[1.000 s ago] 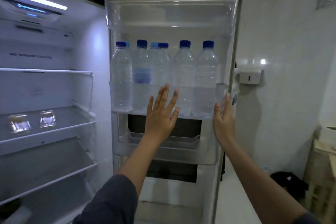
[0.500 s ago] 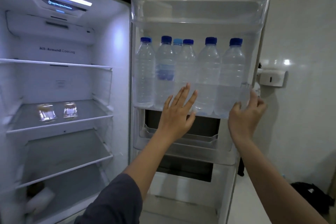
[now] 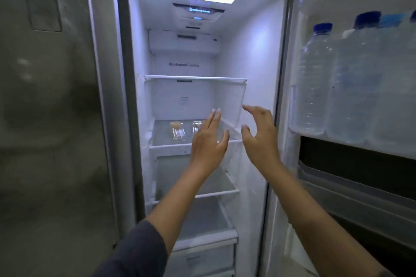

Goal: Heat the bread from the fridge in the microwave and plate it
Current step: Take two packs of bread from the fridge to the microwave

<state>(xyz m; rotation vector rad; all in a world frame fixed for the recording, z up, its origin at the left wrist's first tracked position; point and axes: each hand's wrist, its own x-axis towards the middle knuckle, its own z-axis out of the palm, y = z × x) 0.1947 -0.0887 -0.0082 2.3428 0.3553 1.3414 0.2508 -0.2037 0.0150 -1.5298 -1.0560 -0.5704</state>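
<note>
Fridge shelf (image 3: 171,147), wrapped bread (image 3: 177,131) upright, axis unclear

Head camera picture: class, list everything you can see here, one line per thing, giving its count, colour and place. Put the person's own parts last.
Fridge: one, white and lit inside, door open, centre.
Glass shelves: at least four, clear with white edges, stacked inside the fridge.
Clear packets: two, see-through, one showing something tan, side by side on the second shelf; the right one is partly behind the left hand.
Water bottles: at least three, clear with blue caps, upright in the open door's rack at right.
Closed door: one, grey metal, left.
Left hand: one, open and empty, reaching toward the packets.
Right hand: one, open and empty, beside the left hand.
</note>
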